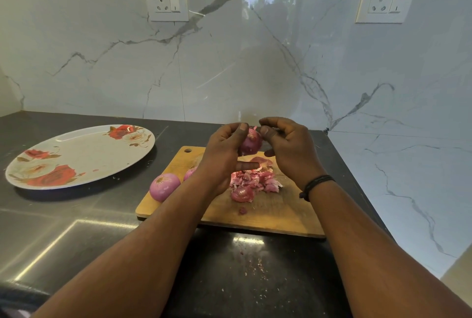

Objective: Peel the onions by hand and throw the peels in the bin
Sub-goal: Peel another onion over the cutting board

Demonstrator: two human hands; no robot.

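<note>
Onion (251, 143) in hand is a red one, glossy purple-pink, with a pale tuft of loose skin at its upper end. It is held up above the far half of the wooden cutting board (278, 218), between the two hands. The left hand (224, 154) grips it from the left side, fingers curled round behind it and the thumb laid against its upper left. The right hand (288, 149) comes in from the right — its thumb and curled fingers pinch at the top of the onion, where the tuft of skin stands up. Most of the bulb shows in the gap between the two thumbs; its far side is hidden by fingers. The long axis runs roughly upright, tilted a little toward the right, with the tufted end uppermost.

Below the hands a heap of peels (255, 181) lies on the middle of the board, pink and papery, with one cupped piece at its near edge. A peeled onion (164, 187) rests at the board's left edge, partly off it, and another onion (190, 172) sits just beside it, half hidden by the left wrist. A flowered oval plate (76, 159) lies on the dark counter (102, 215), well to the left. A dark band (315, 186) circles the right wrist.
</note>
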